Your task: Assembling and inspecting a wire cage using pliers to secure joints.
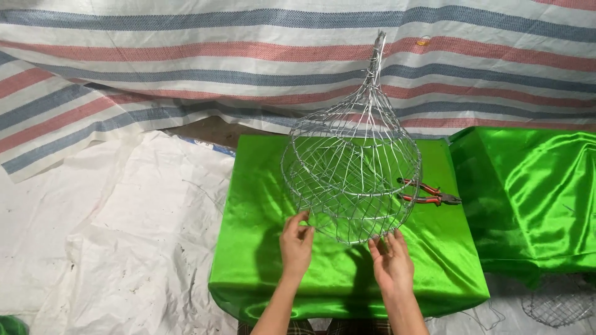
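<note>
A wire basket (351,177), woven from thin silver wire and drawn up into a twisted stem that points toward the top of the frame, sits tilted in the centre of the picture on a block draped in bright green satin cloth (261,248). Its long axis runs from the rounded, open-mesh bottom near the hands up and slightly right to the stem tip, so the bulk of it lies above and between the two hands. The left hand (296,244) is at the lower left edge of the basket, fingers curled and pinching the wire rim there. The right hand (391,260) is at the lower right edge, fingers loosely spread and touching the bottom wires; whether it actually grips a strand cannot be told. Both hands are about equally close to the basket. Red-handled pliers (428,192) lie on the green cloth just right of the basket, partly seen through its mesh. A second green-draped block (528,192) stands at the right, a smaller wire mesh piece (559,301) lies in the lower right corner, a striped tarp (186,62) hangs across the top, and white sheeting (99,248) covers the ground at the left.
</note>
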